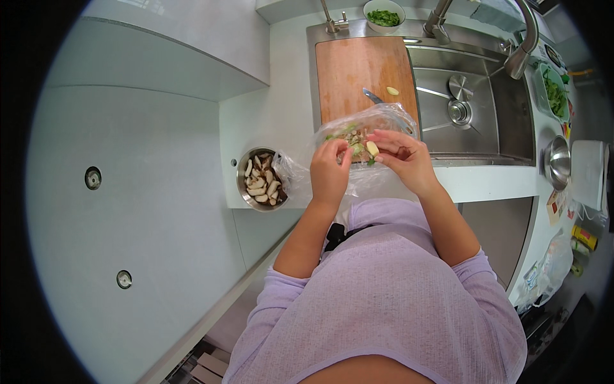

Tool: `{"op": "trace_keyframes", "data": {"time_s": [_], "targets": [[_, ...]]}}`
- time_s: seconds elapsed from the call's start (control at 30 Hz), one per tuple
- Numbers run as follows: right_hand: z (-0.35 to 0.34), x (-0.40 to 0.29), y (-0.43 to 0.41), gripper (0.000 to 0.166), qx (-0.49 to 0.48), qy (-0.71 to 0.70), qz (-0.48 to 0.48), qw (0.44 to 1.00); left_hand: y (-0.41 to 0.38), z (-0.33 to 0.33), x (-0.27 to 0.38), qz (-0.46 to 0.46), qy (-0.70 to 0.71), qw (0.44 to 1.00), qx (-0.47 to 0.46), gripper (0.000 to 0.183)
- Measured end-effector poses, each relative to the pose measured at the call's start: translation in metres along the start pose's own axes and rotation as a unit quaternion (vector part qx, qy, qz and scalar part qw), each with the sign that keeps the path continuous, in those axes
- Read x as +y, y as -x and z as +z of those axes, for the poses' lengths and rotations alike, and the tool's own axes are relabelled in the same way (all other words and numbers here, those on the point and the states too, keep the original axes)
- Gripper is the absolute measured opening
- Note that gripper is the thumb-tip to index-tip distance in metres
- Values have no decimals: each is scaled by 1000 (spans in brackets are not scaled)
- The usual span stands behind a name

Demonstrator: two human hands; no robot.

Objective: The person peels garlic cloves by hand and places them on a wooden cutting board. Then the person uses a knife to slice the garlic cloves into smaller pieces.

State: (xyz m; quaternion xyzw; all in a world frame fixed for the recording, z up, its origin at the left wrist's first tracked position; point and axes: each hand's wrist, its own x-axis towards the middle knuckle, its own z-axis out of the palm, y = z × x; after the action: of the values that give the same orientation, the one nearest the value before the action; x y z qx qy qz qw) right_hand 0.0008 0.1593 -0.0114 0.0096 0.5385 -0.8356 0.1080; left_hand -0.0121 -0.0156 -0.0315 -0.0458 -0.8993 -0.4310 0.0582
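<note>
My right hand (405, 154) pinches a pale peeled garlic clove (372, 148) between thumb and fingers. Close to its left, my left hand (330, 165) has its thumb and fingertips near each other; whether a bit of peel is between them is too small to tell. Beneath both hands lies a clear plastic bag (381, 114) with vegetable trimmings (355, 140) in it. The bag covers the near end of a wooden cutting board (357, 62). A second garlic clove (392, 90) rests on the board beside a knife (372, 95), whose handle is partly under the bag.
A metal bowl of sliced mushrooms (261, 181) stands left, at the counter edge. Right of the board is a steel sink (479, 96) under a faucet (520, 60). Chopped greens fill a white bowl (383, 18) behind. A steel bowl (557, 162) and a greens container (554, 93) stand right.
</note>
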Motion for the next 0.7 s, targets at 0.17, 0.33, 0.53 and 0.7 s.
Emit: {"op": "trace_keyframes", "data": {"time_s": [0.17, 0.33, 0.53, 0.7], "targets": [[-3, 4, -1, 43, 18, 22, -19, 999, 2, 7, -17, 37, -54, 998, -13, 7], [-52, 7, -47, 43, 147, 323, -58, 933, 4, 4, -24, 42, -78, 996, -18, 6], [-148, 63, -127, 34, 184, 395, -112, 893, -2, 12, -22, 52, -50, 997, -34, 7], [-134, 51, -133, 29, 120, 541, -87, 828, 2, 8, -25, 33, -30, 998, -49, 7]]}}
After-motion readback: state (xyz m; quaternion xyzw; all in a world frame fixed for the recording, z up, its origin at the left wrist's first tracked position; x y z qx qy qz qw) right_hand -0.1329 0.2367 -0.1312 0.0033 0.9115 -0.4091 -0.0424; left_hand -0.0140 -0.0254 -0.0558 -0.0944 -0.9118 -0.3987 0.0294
